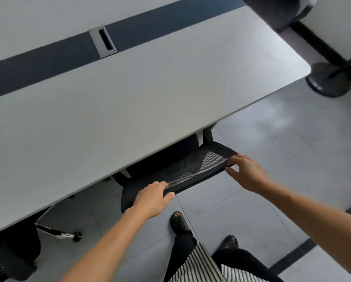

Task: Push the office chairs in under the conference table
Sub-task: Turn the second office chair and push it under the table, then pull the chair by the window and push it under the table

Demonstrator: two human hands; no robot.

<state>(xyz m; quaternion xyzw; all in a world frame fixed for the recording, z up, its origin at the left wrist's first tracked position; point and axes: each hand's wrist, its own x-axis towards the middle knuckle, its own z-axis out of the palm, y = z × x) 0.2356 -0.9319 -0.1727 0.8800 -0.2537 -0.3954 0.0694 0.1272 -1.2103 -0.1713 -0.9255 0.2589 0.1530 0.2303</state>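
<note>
A black mesh-backed office chair (192,169) stands at the near edge of the grey conference table (129,98), its seat hidden under the tabletop and only the top of its backrest showing. My left hand (152,197) grips the left end of the backrest's top rail, fingers curled over it. My right hand (244,171) is at the right end of the rail, thumb and fingertips touching its corner with the fingers loosely spread.
Another chair's chrome base and caster (68,235) shows under the table at lower left. A round black stand base (327,80) sits on the tiled floor past the table's right corner. My feet in black sandals (179,222) stand just behind the chair.
</note>
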